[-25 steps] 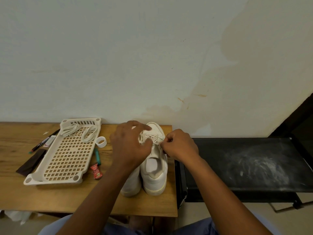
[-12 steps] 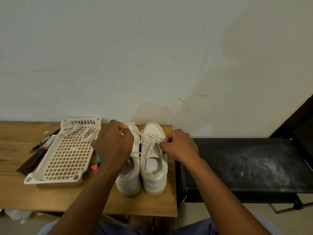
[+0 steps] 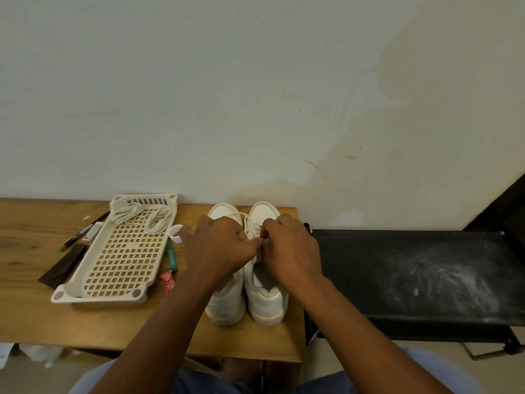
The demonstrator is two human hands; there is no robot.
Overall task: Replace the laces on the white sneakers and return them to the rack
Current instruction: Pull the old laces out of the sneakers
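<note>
Two white sneakers stand side by side on the wooden table [image 3: 34,317], toes toward the wall: the left sneaker [image 3: 227,302] and the right sneaker [image 3: 265,301]. My left hand [image 3: 220,248] and my right hand [image 3: 289,248] meet above the right sneaker's tongue, each pinching a white lace end [image 3: 262,241] between thumb and fingers. Most of the lacing is hidden under my hands. Two loose pale laces [image 3: 142,218] lie coiled at the far end of a cream perforated tray [image 3: 125,257].
A white tape ring [image 3: 175,234], a teal pen [image 3: 172,257] and a small red packet [image 3: 167,280] lie between tray and sneakers. Markers [image 3: 85,230] and a dark cloth [image 3: 64,265] sit left of the tray. A black dusty rack shelf [image 3: 412,274] adjoins the table's right edge.
My left hand swung out to the left over the left sneaker, then came back right to meet my right hand over the right sneaker's laces. My right hand barely moved.
</note>
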